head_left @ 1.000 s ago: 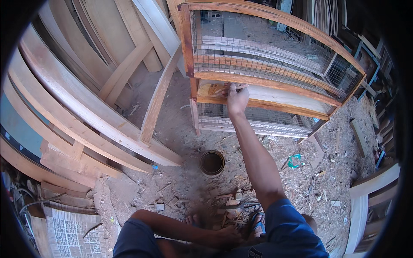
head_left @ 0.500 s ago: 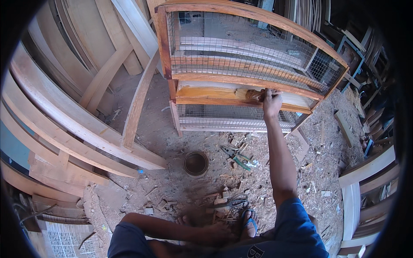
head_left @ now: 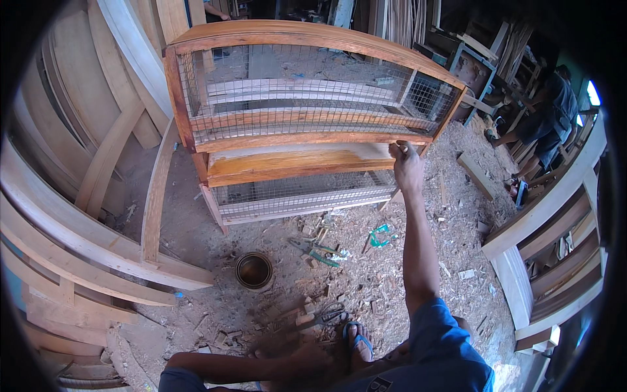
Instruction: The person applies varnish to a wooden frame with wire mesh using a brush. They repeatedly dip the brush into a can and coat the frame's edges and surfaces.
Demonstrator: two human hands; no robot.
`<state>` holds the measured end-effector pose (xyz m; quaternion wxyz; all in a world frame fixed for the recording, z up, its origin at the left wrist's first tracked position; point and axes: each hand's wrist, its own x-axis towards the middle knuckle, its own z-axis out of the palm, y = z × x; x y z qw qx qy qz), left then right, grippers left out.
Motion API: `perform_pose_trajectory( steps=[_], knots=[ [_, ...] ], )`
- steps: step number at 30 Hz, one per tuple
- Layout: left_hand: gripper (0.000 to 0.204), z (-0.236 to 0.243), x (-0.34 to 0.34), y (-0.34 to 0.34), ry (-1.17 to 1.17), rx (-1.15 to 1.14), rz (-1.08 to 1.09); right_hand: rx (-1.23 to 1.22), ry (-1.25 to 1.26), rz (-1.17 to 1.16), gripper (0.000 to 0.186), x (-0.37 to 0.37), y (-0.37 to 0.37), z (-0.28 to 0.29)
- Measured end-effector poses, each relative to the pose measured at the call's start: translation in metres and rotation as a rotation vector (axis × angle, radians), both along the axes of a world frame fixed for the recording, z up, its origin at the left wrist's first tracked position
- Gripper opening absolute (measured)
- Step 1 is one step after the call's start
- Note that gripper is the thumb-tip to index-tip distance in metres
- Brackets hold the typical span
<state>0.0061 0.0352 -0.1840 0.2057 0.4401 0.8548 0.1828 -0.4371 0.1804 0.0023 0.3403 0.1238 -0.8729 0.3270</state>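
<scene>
My right hand [head_left: 407, 168] is closed on a brush [head_left: 394, 149], mostly hidden by my fingers, at the right end of a board [head_left: 287, 166] in a wooden cage with wire-mesh panels [head_left: 320, 39]. The board shows wet-looking orange coating and a pale streak along its back part. Low in the view, my left hand [head_left: 305, 358] rests near my legs, its fingers dim and unclear. On the ground stands an open tin [head_left: 253, 270] with brownish contents, left of pliers with green handles [head_left: 320, 255].
Long planks [head_left: 91, 245] lean along the left, wooden frames [head_left: 555, 228] along the right. A co-worker [head_left: 548, 117] bends at the back right, and another person's arm [head_left: 215, 12] shows at the top. Wood scraps [head_left: 477, 176] and shavings litter the ground.
My right hand has travelled rightward along the board, and more orange coating shows behind it. My view has shifted, putting the cage farther left and bringing the co-worker into sight.
</scene>
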Motion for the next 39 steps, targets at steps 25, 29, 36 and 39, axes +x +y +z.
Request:
perform_pose_trajectory(
  steps=[25, 29, 36, 39],
  knots=[
    [0.019, -0.036, -0.015, -0.015, 0.451, 0.203, 0.015, -0.741, -0.380, 0.411, 0.027, 0.031, -0.103, -0.021],
    [0.026, -0.019, -0.011, -0.013, 0.468, 0.005, -0.020, -0.440, -0.189, 0.029, 0.034, -0.031, -0.024, -0.028],
    [0.042, -0.036, -0.018, -0.014, 0.179, 0.215, -0.067, -0.253, -0.129, -0.054, 0.037, -0.089, 0.057, -0.030],
    [0.043, -0.040, -0.024, -0.016, 0.104, 0.337, -0.039, -0.156, -0.085, -0.121, 0.035, -0.100, 0.080, -0.033]
  ],
)
